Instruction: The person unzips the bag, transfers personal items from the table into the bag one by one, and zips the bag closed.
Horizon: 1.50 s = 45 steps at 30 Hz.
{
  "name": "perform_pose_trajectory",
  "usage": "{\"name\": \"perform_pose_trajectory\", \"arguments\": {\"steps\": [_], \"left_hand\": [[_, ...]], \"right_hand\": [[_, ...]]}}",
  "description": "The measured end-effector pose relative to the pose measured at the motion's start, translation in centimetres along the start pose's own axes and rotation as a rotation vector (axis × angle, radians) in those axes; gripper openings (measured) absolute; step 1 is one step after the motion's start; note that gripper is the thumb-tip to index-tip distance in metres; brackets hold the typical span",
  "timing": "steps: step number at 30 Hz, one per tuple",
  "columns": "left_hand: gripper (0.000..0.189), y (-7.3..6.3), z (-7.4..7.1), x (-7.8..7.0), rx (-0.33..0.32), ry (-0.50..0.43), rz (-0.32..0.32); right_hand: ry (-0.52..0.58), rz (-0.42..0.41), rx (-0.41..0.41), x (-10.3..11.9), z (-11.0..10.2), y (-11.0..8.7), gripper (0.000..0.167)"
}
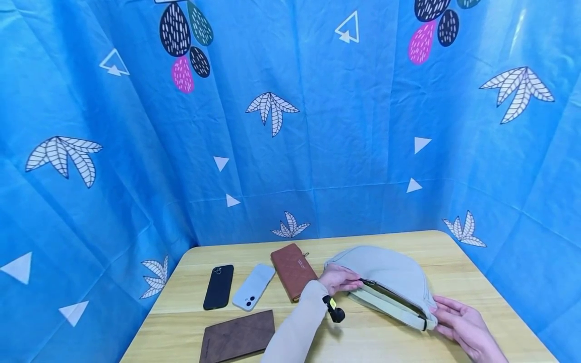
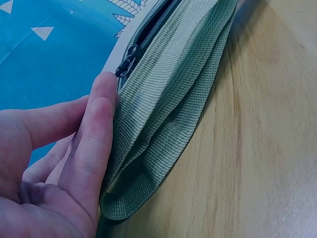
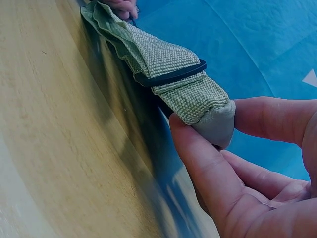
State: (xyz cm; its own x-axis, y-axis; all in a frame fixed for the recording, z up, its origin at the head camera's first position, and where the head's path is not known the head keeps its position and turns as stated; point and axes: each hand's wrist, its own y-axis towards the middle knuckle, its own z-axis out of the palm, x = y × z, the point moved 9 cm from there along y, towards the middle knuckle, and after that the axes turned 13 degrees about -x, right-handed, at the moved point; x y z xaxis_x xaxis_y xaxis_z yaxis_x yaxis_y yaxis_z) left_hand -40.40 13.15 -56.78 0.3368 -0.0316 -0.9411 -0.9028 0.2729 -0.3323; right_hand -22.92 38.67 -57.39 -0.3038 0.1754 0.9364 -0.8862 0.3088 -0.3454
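Note:
A pale grey waist bag (image 1: 386,264) lies on the table with its zipped edge facing me; the zip gapes along that edge. My left hand (image 1: 338,279) pinches the bag's left end, fingertips right by the dark zipper pull (image 2: 128,62). My right hand (image 1: 465,323) grips the opposite corner between thumb and fingers, where the light green webbing strap (image 3: 163,52) joins the bag. Close to that corner, a black slider buckle (image 3: 173,74) sits on the strap. Folded webbing runs along the bag's front in the left wrist view.
Left of the bag lies a reddish-brown wallet (image 1: 292,269) with a zip tab. Further left are a light-coloured phone (image 1: 254,286) and a black phone (image 1: 219,287). A dark brown wallet (image 1: 238,335) lies near the front, beside my left sleeve. A blue patterned curtain (image 1: 313,151) surrounds the wooden table (image 1: 172,317).

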Motion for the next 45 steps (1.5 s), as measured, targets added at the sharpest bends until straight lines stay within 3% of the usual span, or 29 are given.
{"name": "perform_pose_trajectory", "arguments": {"steps": [21, 31, 37, 45], "left_hand": [[0.015, -0.5, -0.6, -1.2, -0.03, -0.008, 0.031], [0.014, 1.0, -1.2, -0.6, -0.029, -0.007, 0.017], [0.015, 0.7, -1.5, -1.2, -0.041, -0.005, 0.028], [0.013, 0.0, -1.9, -1.7, -0.06, -0.009, 0.029]], "right_hand": [[-0.027, -0.022, -0.026, 0.3, -0.3, 0.1, 0.049], [-0.009, -0.028, -0.03, 0.3, -0.3, 0.0, 0.032], [-0.004, -0.028, -0.004, 0.3, -0.3, 0.0, 0.031], [-0.014, -0.026, -0.035, 0.2, -0.4, 0.0, 0.033]]}}
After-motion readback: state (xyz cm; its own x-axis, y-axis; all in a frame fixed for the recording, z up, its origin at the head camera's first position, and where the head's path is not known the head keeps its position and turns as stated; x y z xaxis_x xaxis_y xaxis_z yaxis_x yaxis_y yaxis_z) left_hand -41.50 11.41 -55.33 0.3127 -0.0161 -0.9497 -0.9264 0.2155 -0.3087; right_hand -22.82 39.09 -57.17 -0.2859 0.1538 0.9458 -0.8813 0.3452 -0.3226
